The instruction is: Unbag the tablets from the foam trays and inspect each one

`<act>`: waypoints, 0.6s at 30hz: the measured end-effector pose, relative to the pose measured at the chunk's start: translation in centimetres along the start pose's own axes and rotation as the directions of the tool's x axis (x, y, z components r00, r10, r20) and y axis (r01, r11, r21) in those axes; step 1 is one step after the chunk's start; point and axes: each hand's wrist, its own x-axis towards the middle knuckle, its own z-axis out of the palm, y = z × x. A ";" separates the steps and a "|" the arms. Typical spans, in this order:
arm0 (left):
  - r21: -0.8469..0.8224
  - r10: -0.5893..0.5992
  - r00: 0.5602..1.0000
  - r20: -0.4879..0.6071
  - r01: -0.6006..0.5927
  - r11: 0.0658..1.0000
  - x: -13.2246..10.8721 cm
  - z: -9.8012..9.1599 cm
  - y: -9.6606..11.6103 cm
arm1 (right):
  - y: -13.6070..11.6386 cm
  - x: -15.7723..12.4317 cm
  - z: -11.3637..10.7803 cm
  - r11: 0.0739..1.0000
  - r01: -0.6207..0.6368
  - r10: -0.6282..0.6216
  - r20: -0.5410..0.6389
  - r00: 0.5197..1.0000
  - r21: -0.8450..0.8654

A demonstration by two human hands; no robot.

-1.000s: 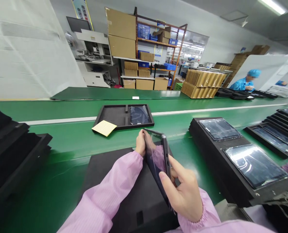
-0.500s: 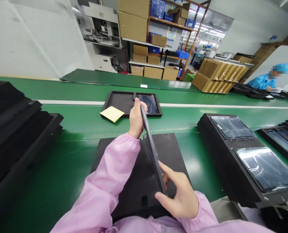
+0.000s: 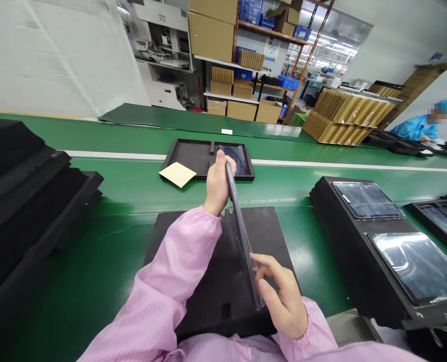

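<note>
A thin dark tablet [image 3: 240, 234] stands on edge in front of me, tilted, with its narrow side toward me. My left hand [image 3: 218, 183] is closed around its far end. At the near end, a clear film [image 3: 260, 296] stands slightly off the tablet's right face. My right hand [image 3: 281, 294] is there with fingers bent, and its fingertips appear to pinch the film; the exact contact is partly hidden. Beneath the tablet lies a black foam pad [image 3: 208, 286] on the green bench.
Beyond the pad, a black tray [image 3: 193, 151] holds one tablet [image 3: 235, 157], with a yellow dotted sheet [image 3: 178, 174] at its front corner. Black foam trays [image 3: 23, 201] are stacked left. Wrapped tablets [image 3: 415, 266] lie on a black stack at right. A co-worker [image 3: 415, 128] sits far right.
My right thumb has moved off the tablet's near edge, and the fingers have drawn in a little. The clear film now shows apart from the tablet's right face. My left hand keeps its hold.
</note>
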 end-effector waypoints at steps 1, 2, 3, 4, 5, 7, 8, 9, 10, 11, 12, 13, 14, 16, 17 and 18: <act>-0.004 0.006 1.000 0.004 -0.006 1.000 -0.1 0.0 0.1 | 0.0 0.0 0.0 1.000 0.005 -0.005 -0.002 1.000 -0.004; -0.008 0.011 1.000 0.005 -0.011 1.000 -0.3 0.1 0.3 | -0.1 0.0 0.0 1.000 0.018 -0.018 -0.008 1.000 -0.013; -0.011 0.019 1.000 0.007 -0.019 1.000 -0.4 0.1 0.5 | -0.1 0.0 -0.1 0.999 0.037 -0.038 -0.019 0.999 -0.030; -0.016 0.035 0.999 0.009 -0.035 0.999 -0.5 0.1 0.6 | -0.2 0.1 -0.1 0.997 0.058 -0.059 -0.031 0.998 -0.053; -0.023 0.063 0.998 0.013 -0.063 0.998 -0.7 0.1 0.8 | -0.4 0.1 -0.1 0.994 0.078 -0.082 -0.043 0.996 -0.081; -0.038 0.143 0.989 0.031 -0.142 0.989 -1.3 0.1 1.3 | -0.9 0.3 -0.1 0.984 0.097 -0.107 -0.056 0.993 -0.150; -0.045 0.187 0.981 0.043 -0.185 0.982 -1.7 0.1 1.5 | -1.1 0.4 0.0 0.977 0.090 -0.102 -0.055 0.993 -0.192; -0.053 0.230 0.972 0.054 -0.227 0.972 -2.2 0.2 1.8 | -1.4 0.5 0.0 0.969 0.070 -0.083 -0.042 0.996 -0.237; -0.063 0.269 0.961 0.064 -0.265 0.962 -2.8 0.2 2.0 | -1.7 0.7 0.1 0.958 0.045 -0.052 -0.018 0.998 -0.284; -0.073 0.304 0.950 0.072 -0.298 0.952 -3.4 0.3 2.2 | -2.0 0.8 0.2 0.944 0.020 -0.017 0.011 1.000 -0.329; -0.083 0.335 0.940 0.072 -0.329 0.941 -3.9 0.5 2.3 | -2.2 1.0 0.3 0.929 0.005 0.011 0.040 0.999 -0.370; -0.088 0.364 0.930 0.057 -0.358 0.929 -4.3 0.6 2.3 | -2.4 1.2 0.4 0.915 0.004 0.023 0.062 0.998 -0.404; -0.084 0.385 0.923 0.025 -0.382 0.920 -4.6 0.7 2.2 | -2.4 1.4 0.4 0.903 0.015 0.018 0.072 0.997 -0.429; -0.047 0.357 0.929 -0.096 -0.363 0.931 -4.6 0.9 1.6 | -2.4 1.7 0.5 0.888 0.045 -0.021 0.058 0.998 -0.457; -0.037 0.279 0.944 -0.175 -0.289 0.957 -4.3 1.0 1.2 | -2.4 1.9 0.5 0.886 0.056 -0.039 0.047 0.998 -0.461; -0.058 0.140 0.959 -0.245 -0.158 0.986 -3.9 1.1 0.8 | -2.3 2.0 0.6 0.885 0.061 -0.049 0.038 0.998 -0.461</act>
